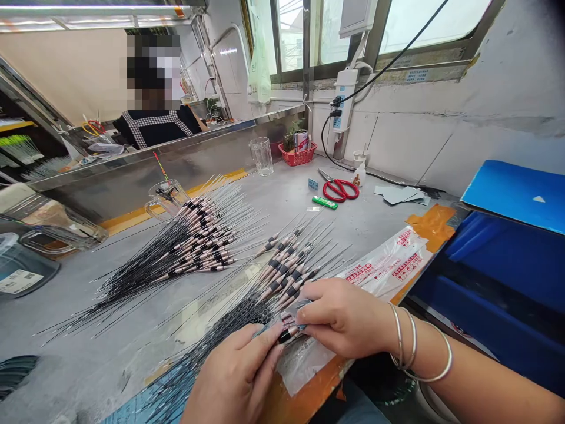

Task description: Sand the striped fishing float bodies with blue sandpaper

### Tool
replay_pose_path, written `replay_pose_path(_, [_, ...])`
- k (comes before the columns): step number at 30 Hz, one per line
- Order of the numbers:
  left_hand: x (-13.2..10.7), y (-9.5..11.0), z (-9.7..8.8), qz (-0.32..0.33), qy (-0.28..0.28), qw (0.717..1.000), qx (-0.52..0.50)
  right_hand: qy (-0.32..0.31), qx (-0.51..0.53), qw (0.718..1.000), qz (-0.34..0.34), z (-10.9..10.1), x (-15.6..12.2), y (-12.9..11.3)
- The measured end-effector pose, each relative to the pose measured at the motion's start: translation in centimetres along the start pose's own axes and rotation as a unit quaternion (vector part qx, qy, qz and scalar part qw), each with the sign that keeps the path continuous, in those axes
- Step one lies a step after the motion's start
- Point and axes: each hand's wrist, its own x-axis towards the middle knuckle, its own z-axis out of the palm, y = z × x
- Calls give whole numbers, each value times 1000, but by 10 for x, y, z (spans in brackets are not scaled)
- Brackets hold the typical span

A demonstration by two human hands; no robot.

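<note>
A slim fishing float [289,334] with a pink and black body lies between my two hands near the table's front edge. My left hand [241,374] pinches it from the left, thumb and forefinger pressed together. From the right, the fingers of my right hand [339,315] are closed on its other end, with a scrap of something bluish at the fingertips. Just beyond my hands lies a bundle of similar floats [282,274], their thin dark stems pointing to the lower left. A larger pile of floats [198,238] rests farther left.
Clear plastic bags with red print [384,268] lie at the right edge, near a blue box [516,194]. Farther back are red-handled scissors [339,189], a green packet [324,203], a glass mug [262,156] and a red basket [298,156]. A person [154,126] sits behind the partition.
</note>
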Motion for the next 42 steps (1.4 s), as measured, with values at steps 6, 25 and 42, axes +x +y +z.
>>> replay_pose_path(6, [0, 2, 0, 0, 4, 1000, 1, 8, 1, 1000, 5, 0, -1, -1])
replay_pose_path(25, [-1, 1, 2, -11, -5, 1000, -14, 35, 42, 999, -2, 1, -1, 0])
replay_pose_path(42, [-3, 1, 1, -17, -4, 1000, -9, 56, 78, 995, 5, 4, -6, 3])
